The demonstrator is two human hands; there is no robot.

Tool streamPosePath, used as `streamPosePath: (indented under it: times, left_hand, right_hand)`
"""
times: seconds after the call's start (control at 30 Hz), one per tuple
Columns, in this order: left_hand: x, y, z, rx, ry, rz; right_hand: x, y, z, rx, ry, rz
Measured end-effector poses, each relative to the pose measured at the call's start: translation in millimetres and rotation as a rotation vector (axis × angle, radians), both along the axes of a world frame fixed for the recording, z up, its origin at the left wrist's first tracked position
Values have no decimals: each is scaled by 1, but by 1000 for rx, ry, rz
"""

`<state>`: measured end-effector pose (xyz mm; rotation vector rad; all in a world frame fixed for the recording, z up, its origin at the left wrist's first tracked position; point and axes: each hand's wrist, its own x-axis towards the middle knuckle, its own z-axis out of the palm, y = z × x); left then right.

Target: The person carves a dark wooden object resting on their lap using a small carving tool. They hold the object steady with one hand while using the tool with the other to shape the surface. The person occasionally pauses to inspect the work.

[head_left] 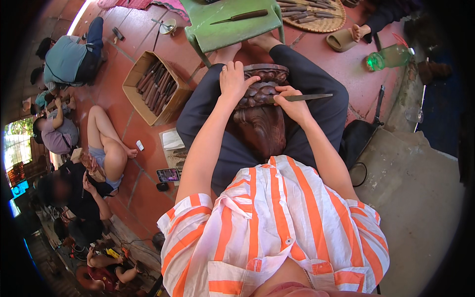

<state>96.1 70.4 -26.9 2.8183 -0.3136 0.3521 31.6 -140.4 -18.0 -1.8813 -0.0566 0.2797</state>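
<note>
Between my knees stands a dark reddish-brown carved wooden piece [260, 123], with scrolls and a rounded, ridged top. My left hand [234, 80] rests on the upper left of the carving, thumb stretched across it and fingers extended. In my right hand [293, 103] is a slim file [316, 96], its grey tapered blade pointing right. The other end of the file meets the carving's right side, partly hidden by my fingers. Just beyond the carving, a green plastic stool [232, 34] bears another pointed tool with a dark handle [247, 15].
A cardboard box [132, 94] of wooden-handled tools stands left; a phone [168, 174] lies nearer. A woven tray [336, 22] with more tools, a clog [341, 40] and a green bottle [391, 57] are at the far right. Several people sit working along the left.
</note>
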Motion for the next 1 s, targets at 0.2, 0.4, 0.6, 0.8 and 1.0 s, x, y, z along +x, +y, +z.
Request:
streamPosePath:
  times: [0.2,0.4,0.6,0.8,1.0]
  left_hand:
    - [0,-2,1,4,13,6]
    - [-1,-2,2,10,22,12]
    - [0,-2,2,6,5,1]
    - [-1,-2,0,23,-11,-5]
    - [0,-2,0,15,-4,5]
  right_hand:
    - [-1,10,2,-277,-122,-6]
    - [6,-4,-4,24,6,-6]
    - [0,9,3,-246,-76,27]
    - [14,-8,1,201,250,-66]
    - [5,2,13,-117,27,50]
